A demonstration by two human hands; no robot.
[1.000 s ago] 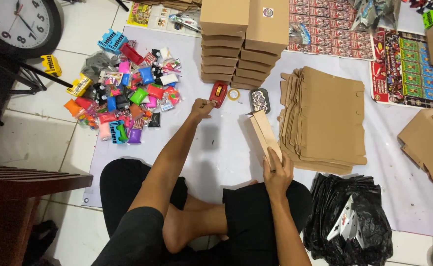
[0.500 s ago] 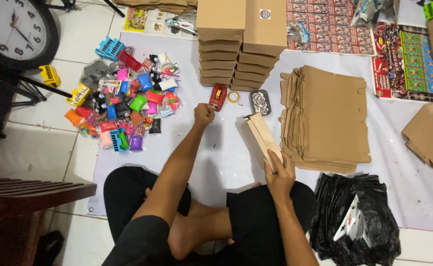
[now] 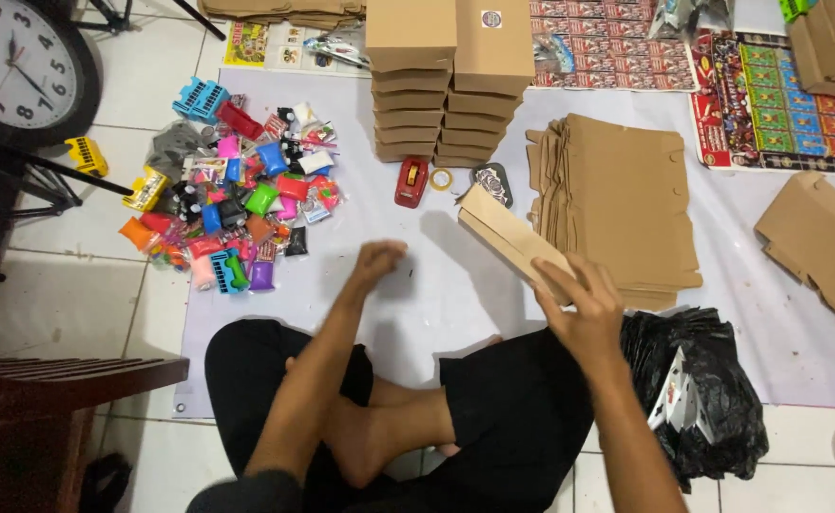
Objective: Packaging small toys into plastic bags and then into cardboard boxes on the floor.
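I sit cross-legged on a white sheet on the floor. My right hand grips a flat folded brown cardboard box, tilted up off the sheet. My left hand hovers over the bare sheet in front of my knees, blurred, fingers loosely curled, holding nothing that I can see. A red tape dispenser and a small roll of tape lie just beyond it.
A pile of small colourful toys lies left. Two stacks of closed cardboard boxes stand ahead, a pile of flat cardboard blanks right, a black plastic bag by my right knee, a wall clock far left.
My left hand has pulled back toward me from the red tape dispenser. The cardboard box in my right hand has tipped more to the left.
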